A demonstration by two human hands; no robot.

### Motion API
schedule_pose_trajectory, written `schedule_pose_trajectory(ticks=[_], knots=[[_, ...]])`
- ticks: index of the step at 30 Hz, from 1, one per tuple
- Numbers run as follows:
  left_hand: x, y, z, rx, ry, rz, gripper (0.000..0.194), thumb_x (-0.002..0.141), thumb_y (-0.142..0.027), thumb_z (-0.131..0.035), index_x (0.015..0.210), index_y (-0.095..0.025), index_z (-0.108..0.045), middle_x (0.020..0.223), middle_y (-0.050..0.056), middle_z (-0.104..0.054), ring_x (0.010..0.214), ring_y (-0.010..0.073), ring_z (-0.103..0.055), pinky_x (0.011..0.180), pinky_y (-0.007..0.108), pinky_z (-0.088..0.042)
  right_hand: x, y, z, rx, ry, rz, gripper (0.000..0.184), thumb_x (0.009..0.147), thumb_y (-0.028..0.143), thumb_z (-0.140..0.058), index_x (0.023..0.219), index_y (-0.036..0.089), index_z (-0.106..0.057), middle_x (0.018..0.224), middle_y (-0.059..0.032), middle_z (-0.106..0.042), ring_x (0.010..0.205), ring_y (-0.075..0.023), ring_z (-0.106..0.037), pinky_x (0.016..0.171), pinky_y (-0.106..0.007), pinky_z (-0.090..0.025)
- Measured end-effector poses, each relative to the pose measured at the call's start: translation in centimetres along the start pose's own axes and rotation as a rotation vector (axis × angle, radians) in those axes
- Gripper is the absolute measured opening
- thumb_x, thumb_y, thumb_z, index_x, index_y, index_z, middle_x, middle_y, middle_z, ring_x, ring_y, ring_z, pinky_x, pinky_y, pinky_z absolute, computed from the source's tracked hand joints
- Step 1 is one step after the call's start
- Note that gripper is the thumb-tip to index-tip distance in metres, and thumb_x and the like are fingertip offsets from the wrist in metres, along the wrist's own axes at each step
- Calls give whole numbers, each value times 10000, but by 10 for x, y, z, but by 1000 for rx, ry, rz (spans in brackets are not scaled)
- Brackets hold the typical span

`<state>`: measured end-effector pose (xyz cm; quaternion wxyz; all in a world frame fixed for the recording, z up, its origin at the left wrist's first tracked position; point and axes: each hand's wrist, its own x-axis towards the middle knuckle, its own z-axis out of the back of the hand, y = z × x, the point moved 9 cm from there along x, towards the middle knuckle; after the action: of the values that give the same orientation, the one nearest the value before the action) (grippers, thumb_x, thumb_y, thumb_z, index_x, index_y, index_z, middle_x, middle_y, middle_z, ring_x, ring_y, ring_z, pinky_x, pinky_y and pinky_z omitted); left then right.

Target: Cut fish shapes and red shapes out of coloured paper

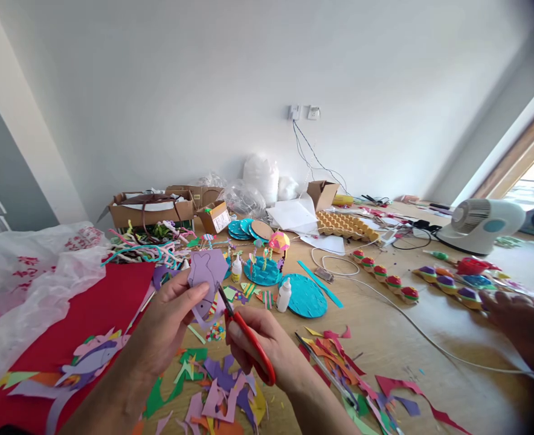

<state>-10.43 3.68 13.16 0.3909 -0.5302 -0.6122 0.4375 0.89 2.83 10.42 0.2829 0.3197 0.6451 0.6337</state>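
My left hand [174, 308] pinches a piece of purple paper [207, 269] that has a fish outline drawn on it. The fingers of my right hand [260, 335] are wrapped round the red handles of a pair of scissors [254, 347]. Its dark blades point up at the paper's right edge. Beneath my hands lie purple paper scraps [224, 377] and green ones [160, 393]. Just beyond them stand a small yellow-labelled glue bottle [237, 269] and a white glue bottle [284, 296], near a blue disc [304, 296].
Red card [86, 314] with cut paper fish [92, 362] lies left, beside a plastic bag [45, 266]. Another person's hand [516, 317] reaches in from the right, near painted egg-carton pieces [469, 296]. A white cable [412, 323] crosses the table below a fan [482, 223].
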Motion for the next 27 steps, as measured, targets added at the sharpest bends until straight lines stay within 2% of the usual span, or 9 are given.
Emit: schedule_pose_trajectory(ticks=[8,14,20,27], knots=[[-2,1,-2,8,12,-19,193,641,-287,-785,806,-202,-733,646,-35,-650,575,105,-531,542,190,-456,2,-2,1,56,-24,13,587,700,757,-601,631,194,-451,453,60,-454,378,-62,-372,394,-194,-241],[-2,5,-8,22,66,-14,141,672,-297,-762,764,-201,-715,623,-38,-638,563,104,-527,536,186,-443,2,-4,0,81,-18,12,572,700,739,-622,647,189,-472,458,57,-466,380,-66,-383,404,-198,-264],[0,10,-6,39,73,24,159,671,-309,-766,757,-186,-712,606,-39,-629,567,103,-502,529,182,-424,5,-8,-2,152,61,59,546,735,709,-611,690,171,-535,448,58,-474,364,-71,-383,397,-199,-262],[-3,4,-6,91,99,-9,113,715,-289,-722,709,-188,-674,679,-38,-675,622,111,-520,591,193,-433,6,-12,-2,147,82,46,534,763,685,-607,674,162,-542,423,58,-465,346,-65,-363,388,-200,-243]])
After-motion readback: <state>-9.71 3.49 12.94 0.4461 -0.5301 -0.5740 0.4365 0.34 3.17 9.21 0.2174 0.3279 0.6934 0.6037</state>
